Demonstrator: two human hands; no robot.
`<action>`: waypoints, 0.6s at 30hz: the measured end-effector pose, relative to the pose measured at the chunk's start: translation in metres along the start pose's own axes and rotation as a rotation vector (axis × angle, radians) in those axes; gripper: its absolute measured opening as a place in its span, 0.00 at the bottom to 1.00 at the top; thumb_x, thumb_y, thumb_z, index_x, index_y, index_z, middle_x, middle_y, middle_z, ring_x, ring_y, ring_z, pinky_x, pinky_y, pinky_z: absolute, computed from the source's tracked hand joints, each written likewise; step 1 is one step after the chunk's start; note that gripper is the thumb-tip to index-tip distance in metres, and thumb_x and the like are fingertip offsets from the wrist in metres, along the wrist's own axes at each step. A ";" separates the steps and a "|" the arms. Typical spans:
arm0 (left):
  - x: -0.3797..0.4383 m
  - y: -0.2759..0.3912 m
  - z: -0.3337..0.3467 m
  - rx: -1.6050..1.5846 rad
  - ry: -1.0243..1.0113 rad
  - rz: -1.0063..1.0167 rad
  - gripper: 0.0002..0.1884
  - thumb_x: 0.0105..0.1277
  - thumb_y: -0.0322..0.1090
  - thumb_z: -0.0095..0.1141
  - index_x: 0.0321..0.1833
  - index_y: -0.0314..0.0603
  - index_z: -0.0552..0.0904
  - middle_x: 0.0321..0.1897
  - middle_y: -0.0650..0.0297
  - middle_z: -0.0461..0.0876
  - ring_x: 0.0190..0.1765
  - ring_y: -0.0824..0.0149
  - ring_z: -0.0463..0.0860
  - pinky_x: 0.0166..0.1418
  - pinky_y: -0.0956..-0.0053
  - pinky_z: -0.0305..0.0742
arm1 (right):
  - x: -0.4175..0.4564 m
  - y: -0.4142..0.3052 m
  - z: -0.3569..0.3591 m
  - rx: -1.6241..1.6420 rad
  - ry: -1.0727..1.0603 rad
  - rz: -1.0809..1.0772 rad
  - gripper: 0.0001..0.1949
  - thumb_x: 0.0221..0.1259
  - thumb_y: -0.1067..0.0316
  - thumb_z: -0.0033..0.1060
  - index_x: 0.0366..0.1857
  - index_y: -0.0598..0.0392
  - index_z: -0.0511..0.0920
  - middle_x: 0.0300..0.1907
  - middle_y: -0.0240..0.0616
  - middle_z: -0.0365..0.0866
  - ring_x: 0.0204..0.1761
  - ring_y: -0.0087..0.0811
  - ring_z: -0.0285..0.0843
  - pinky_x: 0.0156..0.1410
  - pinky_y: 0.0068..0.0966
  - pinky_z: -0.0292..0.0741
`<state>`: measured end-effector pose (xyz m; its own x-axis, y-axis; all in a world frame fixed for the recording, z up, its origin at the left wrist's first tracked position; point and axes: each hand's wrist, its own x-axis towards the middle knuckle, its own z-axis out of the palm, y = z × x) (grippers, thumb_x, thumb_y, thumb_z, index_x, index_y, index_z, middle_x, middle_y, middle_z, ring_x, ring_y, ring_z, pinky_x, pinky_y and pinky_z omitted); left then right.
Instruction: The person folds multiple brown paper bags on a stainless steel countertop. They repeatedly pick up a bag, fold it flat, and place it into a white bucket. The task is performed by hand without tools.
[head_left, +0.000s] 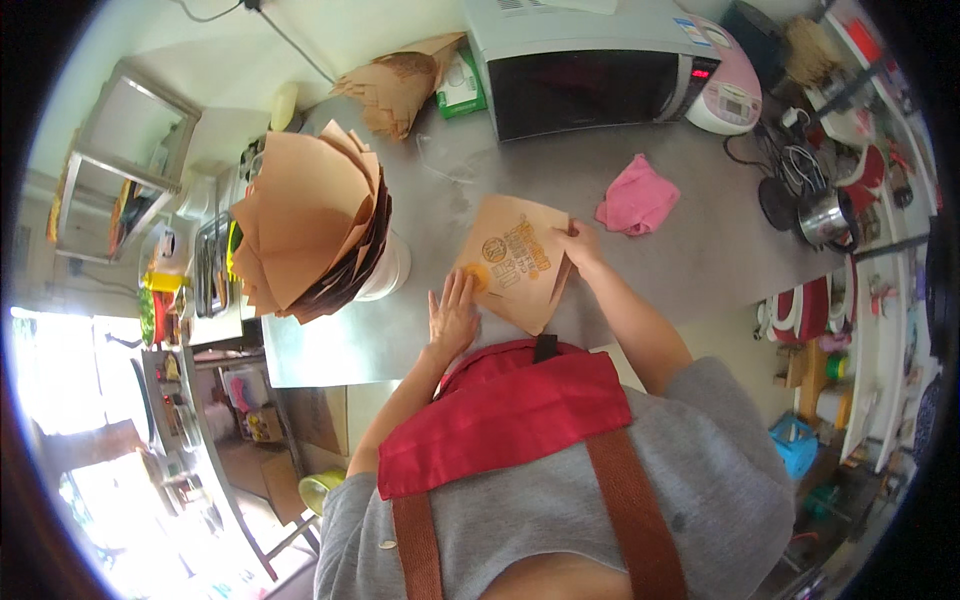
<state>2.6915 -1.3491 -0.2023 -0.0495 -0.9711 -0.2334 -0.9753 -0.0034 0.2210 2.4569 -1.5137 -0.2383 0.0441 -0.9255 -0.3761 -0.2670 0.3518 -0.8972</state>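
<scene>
A brown kraft paper piece (517, 259), perhaps a folded bag or sleeve, lies on the metal tabletop (675, 277) before me. It bears printed writing and drawings. My right hand (581, 245) pinches its right corner, where layered edges show. My left hand (452, 315) lies flat with its fingertips at the paper's left corner, next to a round orange patch (474, 277); print or sticker, I cannot tell. To the left, a large bundle of nested kraft paper pieces (315, 210) stands in a white tub (390, 266), whose rim the paper hides.
A crumpled pink cloth (637, 196) lies right of the paper. At the back stand a microwave oven (585, 90), a pink and white rice cooker (727, 97), a green box (460, 86) and another kraft paper stack (401, 82). A metal pot (825, 217) and cables (799, 165) sit far right.
</scene>
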 end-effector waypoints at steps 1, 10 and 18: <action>0.000 0.001 0.002 0.004 0.012 -0.003 0.42 0.57 0.38 0.60 0.73 0.44 0.53 0.75 0.60 0.48 0.76 0.58 0.48 0.73 0.42 0.47 | -0.003 -0.002 -0.004 0.126 -0.006 0.003 0.16 0.56 0.62 0.65 0.44 0.60 0.78 0.41 0.38 0.82 0.41 0.27 0.79 0.45 0.25 0.74; 0.017 0.006 0.000 0.082 0.043 -0.002 0.40 0.61 0.40 0.57 0.74 0.44 0.53 0.75 0.63 0.51 0.75 0.57 0.49 0.72 0.42 0.49 | -0.002 -0.008 -0.020 1.059 -0.358 0.210 0.17 0.69 0.56 0.47 0.53 0.57 0.71 0.51 0.37 0.77 0.55 0.33 0.73 0.59 0.31 0.71; 0.007 0.006 0.011 0.039 0.102 -0.015 0.33 0.61 0.32 0.52 0.71 0.40 0.61 0.72 0.62 0.57 0.75 0.57 0.50 0.73 0.43 0.48 | 0.017 0.025 0.027 0.298 -0.344 0.313 0.15 0.67 0.61 0.45 0.51 0.58 0.73 0.51 0.40 0.77 0.56 0.40 0.72 0.61 0.34 0.70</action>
<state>2.6827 -1.3528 -0.2132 -0.0143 -0.9903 -0.1382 -0.9835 -0.0109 0.1803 2.4769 -1.5169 -0.2731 0.3320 -0.6888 -0.6445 -0.0362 0.6734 -0.7384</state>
